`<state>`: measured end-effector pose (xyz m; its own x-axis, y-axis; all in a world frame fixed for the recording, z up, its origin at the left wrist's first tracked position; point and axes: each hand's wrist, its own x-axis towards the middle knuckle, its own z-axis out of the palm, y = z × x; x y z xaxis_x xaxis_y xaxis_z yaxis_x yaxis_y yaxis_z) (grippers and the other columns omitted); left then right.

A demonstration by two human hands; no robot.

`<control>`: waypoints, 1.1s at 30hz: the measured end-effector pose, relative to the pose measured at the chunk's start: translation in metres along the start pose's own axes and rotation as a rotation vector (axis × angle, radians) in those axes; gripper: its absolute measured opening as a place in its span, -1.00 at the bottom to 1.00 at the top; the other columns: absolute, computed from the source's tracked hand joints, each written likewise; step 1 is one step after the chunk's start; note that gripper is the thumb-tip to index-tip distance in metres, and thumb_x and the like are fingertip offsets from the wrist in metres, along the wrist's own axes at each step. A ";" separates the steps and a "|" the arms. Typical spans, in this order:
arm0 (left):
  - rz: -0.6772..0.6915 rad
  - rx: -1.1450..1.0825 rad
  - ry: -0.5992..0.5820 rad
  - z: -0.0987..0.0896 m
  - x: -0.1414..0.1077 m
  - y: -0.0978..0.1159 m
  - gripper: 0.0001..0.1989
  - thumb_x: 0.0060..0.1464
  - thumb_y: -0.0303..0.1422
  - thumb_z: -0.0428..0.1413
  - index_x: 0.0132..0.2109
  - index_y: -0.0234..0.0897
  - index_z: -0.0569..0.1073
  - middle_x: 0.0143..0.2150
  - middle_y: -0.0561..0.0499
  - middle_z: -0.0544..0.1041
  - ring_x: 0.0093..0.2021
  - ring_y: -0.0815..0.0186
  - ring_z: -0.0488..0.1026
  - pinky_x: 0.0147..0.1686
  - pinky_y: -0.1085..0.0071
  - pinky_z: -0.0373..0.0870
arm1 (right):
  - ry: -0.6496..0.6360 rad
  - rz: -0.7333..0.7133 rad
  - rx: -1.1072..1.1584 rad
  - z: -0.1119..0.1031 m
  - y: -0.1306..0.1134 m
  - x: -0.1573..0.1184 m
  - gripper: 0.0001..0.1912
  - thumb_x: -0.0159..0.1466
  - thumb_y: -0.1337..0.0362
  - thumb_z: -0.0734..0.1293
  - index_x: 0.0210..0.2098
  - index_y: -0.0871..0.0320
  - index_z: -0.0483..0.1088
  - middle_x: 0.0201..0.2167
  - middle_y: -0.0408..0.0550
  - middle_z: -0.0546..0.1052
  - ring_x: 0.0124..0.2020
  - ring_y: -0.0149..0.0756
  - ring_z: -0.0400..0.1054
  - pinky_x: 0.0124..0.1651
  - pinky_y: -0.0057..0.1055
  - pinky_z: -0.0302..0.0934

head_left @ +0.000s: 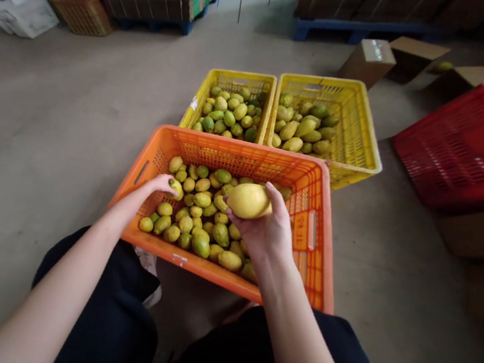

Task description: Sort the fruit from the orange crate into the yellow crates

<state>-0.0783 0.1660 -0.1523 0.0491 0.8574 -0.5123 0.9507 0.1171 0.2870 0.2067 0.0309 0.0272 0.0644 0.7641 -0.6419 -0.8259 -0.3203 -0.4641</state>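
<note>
My right hand (269, 228) holds a large, smooth yellow papaya-like fruit (248, 200) above the right half of the orange crate (233, 150). Its fingers curl under the fruit and the thumb lies along the far right side. At the crate's left side, my left hand (164, 184) is closed on a smaller yellow-green papaya-like fruit (176, 190), just over the others. Many more yellow and green fruits (200, 245) lie loose across the crate's bottom. The fingertips of my left hand are partly hidden behind its fruit.
Beyond the orange crate stand two yellow crates, a left one (242, 76) and a right one (361, 132), both holding similar fruit. A red crate (470, 143) sits at the right, near cardboard boxes (371, 61). Stacked goods on blue pallets (355, 30) line the back.
</note>
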 end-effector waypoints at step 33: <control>0.205 -2.146 -0.276 -0.052 -0.170 0.155 -0.73 0.08 -0.25 0.02 -0.32 -0.37 0.52 -0.45 -0.10 0.57 -0.36 0.17 0.58 -0.36 0.30 0.53 | -0.471 -0.093 -0.037 -0.002 0.008 0.017 -0.66 0.16 -0.01 0.35 -0.38 0.18 0.48 -0.53 -0.02 0.57 -0.37 -0.11 0.53 -0.33 -0.20 0.47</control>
<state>0.0451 0.0640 0.0214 0.2948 0.8766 -0.3803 -0.7640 0.4553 0.4572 0.2020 0.0397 0.0113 -0.1311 0.9582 -0.2544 -0.8077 -0.2520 -0.5330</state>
